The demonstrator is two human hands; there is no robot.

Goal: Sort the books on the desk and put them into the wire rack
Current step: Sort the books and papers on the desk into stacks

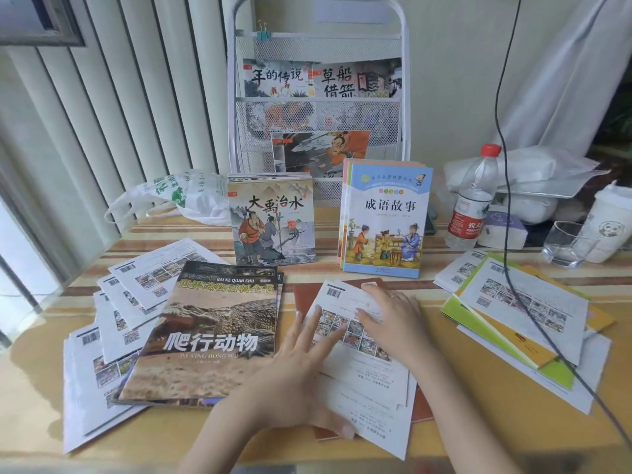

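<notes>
Striped cloth is covering the desk (pixel 427 268) you are working at, with vertical blinds hanging to your left and a pale wall behind. Both of your hands are lying flat on a white-backed booklet (pixel 362 343) at the centre: your left hand (pixel 301 364) is spreading wide with straight fingers across its near edge, and your right hand (pixel 393 319) is pressing its upper part, fingers relaxed, gripping nothing. That booklet is sitting face down on a brown-covered book (pixel 304 295) with more loose white ones beneath.

Just beside your left hand, the reptile encyclopedia (pixel 212 326) is lying on a fan of face-down booklets (pixel 113 323). Beyond, 2 tidy stacks are waiting: the flood-legend picture books (pixel 273 227) and the idiom story books (pixel 386 220). Another mixed pile (pixel 519 313) is spreading out at your right.

I judge the risk to be sliding: these thin glossy covers are overlapping loosely, so lifting 1 carelessly could be dragging its neighbours off the desk edge. A black cable (pixel 506 200) is hanging across the right pile, and a water bottle (pixel 473 200) and drinking glass (pixel 567 244) are standing near enough for a sweeping arm to topple them.

At the back, the white wire rack (pixel 318 107) is holding 2 picture books in its upper mesh pocket and 1 warrior-cover book (pixel 321 152) leaning in the lower pocket.
</notes>
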